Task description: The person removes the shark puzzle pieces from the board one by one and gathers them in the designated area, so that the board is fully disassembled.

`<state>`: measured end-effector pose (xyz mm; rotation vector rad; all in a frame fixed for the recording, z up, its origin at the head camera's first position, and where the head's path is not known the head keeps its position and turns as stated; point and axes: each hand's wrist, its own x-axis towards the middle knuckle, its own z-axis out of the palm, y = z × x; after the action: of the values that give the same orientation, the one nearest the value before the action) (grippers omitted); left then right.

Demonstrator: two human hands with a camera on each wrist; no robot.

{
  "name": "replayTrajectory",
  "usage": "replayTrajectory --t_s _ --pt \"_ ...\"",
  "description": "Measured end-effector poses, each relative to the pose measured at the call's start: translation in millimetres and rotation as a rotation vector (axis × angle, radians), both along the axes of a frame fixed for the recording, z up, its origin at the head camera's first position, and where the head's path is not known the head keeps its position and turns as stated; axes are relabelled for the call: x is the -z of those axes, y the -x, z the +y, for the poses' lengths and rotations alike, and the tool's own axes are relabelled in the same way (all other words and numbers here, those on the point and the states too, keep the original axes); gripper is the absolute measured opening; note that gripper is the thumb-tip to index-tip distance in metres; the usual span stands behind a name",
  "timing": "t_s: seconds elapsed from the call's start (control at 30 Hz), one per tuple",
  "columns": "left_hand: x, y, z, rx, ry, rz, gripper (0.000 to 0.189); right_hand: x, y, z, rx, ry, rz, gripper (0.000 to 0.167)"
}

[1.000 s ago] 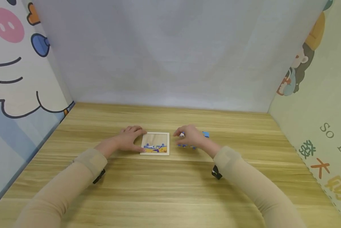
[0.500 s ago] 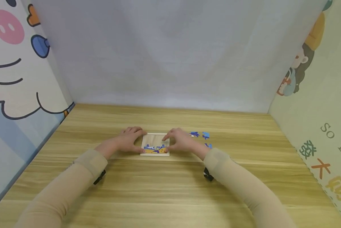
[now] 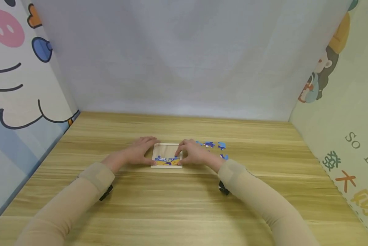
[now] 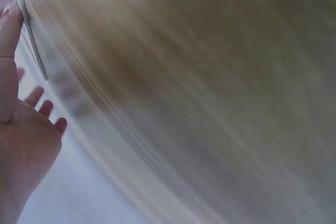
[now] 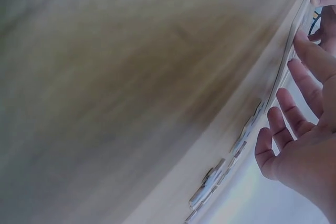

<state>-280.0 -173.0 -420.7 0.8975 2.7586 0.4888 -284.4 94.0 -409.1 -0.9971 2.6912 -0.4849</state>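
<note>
A shallow square puzzle tray [image 3: 168,144] with a pale rim lies on the wooden table; joined jigsaw pieces [image 3: 162,162] in blue, white and yellow fill its near part. My left hand [image 3: 138,150] rests at the tray's left side, thumb on the near corner, a finger by the far corner. At the right side, my right hand [image 3: 192,152] touches the rightmost pieces with forefinger and thumb, which stand apart. Both wrist views show loosely spread fingers on the left hand [image 4: 26,135] and the right hand [image 5: 310,140]. I see nothing gripped.
Several loose jigsaw pieces [image 3: 209,144] lie right of the tray, some partly hidden behind the right hand. A grey-white curtain [image 3: 184,61] hangs along the table's back edge, with printed cloths [image 3: 12,68] at the sides.
My right hand has moved left from the loose pieces to the tray's right side, uncovering some loose pieces; its fingertips have since come down onto the pieces there. The left hand stays put.
</note>
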Motion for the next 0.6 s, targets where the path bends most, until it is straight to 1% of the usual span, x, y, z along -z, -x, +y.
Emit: replayTrajectory --t_s 0.07,0.13,0.2,0.27,0.4,0.6 --pt "-0.2 0.8 1.6 0.060 -0.016 0.017 0.072 0.2 0.2 -0.3 0.007 -0.004 -0.007 0.030" --pt "-0.8 1.0 3.5 0.120 -0.024 0.030 0.058 0.3 0.5 -0.5 0.010 -0.007 -0.010 0.031" --pt "-1.9 0.6 5.2 0.167 -0.030 0.029 0.046 0.5 0.7 -0.6 0.013 -0.010 -0.013 0.031" --pt "-2.9 -0.4 6.5 0.199 -0.039 0.022 0.039 0.6 0.7 -0.5 0.014 -0.006 -0.017 0.031" --pt "-3.9 -2.8 7.4 0.222 -0.057 0.006 0.034 0.3 0.1 -0.5 0.019 0.005 -0.026 0.029" --pt "-4.1 -4.4 7.0 0.215 -0.066 -0.015 0.031 -1.0 -0.6 -1.2 0.020 0.013 -0.024 0.030"
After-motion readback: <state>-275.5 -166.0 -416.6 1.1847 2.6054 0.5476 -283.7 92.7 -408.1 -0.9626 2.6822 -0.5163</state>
